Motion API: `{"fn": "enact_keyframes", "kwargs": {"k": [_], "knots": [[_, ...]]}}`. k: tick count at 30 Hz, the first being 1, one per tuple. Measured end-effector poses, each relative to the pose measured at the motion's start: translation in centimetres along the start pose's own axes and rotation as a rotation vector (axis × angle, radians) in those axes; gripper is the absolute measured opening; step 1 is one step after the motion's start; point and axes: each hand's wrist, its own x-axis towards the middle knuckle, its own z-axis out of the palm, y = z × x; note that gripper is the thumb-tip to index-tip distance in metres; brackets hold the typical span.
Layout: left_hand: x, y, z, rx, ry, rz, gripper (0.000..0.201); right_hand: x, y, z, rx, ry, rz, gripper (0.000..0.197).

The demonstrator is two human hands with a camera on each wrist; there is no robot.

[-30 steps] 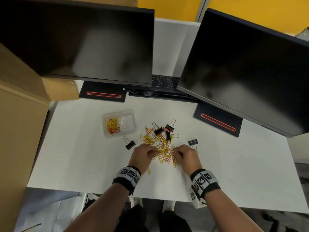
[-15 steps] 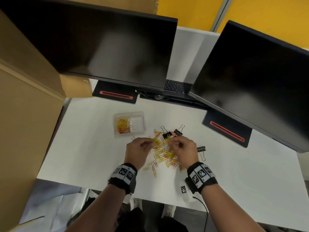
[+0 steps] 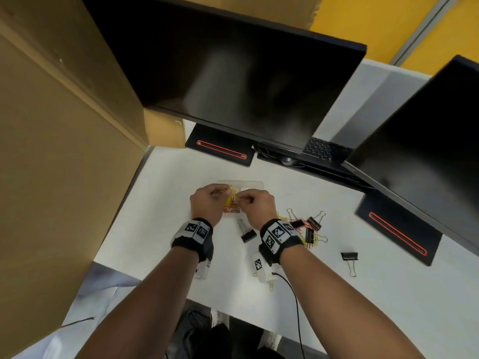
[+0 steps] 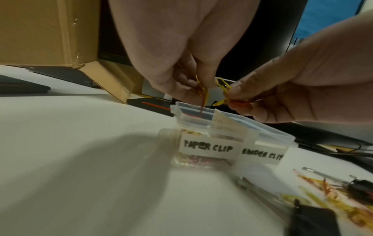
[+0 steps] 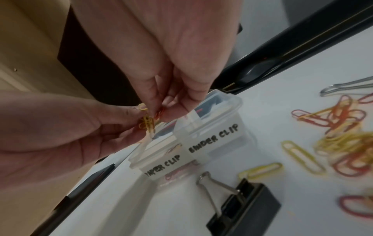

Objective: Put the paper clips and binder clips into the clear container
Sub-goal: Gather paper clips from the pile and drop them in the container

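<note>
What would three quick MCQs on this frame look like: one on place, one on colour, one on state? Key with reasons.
1. Where are both hands?
A. over the pile of loose clips
B. over the clear container
C. on the keyboard

2. What colours are the paper clips loose on the table?
A. blue and green
B. all silver
C. yellow and red

3. What is the left hand doing?
A. pinching paper clips
B. lying flat on the table
C. gripping a binder clip

Key: B, both wrist views show the left hand and right hand above the container's open top; C, the right wrist view shows yellow and red clips; A, the left wrist view shows clips hanging from its fingertips.
</note>
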Motion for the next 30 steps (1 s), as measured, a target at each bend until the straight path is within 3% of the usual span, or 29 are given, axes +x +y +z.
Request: {"fn": "enact_keyframes", "kwargs": {"k": [7, 12, 14, 19, 23, 26, 30], "knots": [[0.2, -0.6, -0.6, 0.084, 0.0, 0.028, 0.02, 0.3, -0.6, 0.5, -0.075, -0.041, -0.022, 0.019], [-2.1, 0.4, 0.0, 0.099, 0.039, 0.16, 0.017, -0.9, 1.1, -1.6, -0.001, -0.036, -0.003, 0.02], [-4.0, 0.5, 1.1, 0.127, -0.053, 0.223, 0.016, -2.1, 2.8, -3.6, 0.005, 0.009, 0.036, 0.021], [-8.9, 0.0, 5.0, 0.314, -0.429, 0.284, 0.023, -7.3, 8.2, -9.8, -0.01, 0.186, 0.168, 0.019], [-10.3, -0.3, 8.1, 0.539, -0.492, 0.375, 0.033, -11.1, 12.4, -12.6, -0.077, 0.209, 0.222, 0.018], [-11.2, -0.6, 9.7, 0.712, -0.502, 0.353, 0.031, -13.1, 14.3, -13.4, -0.142, 0.199, 0.254, 0.017], [-12.7, -1.3, 10.8, 0.752, -0.537, 0.33, 0.041, -15.0, 15.9, -13.0, -0.162, 0.151, 0.317, 0.028]]}}
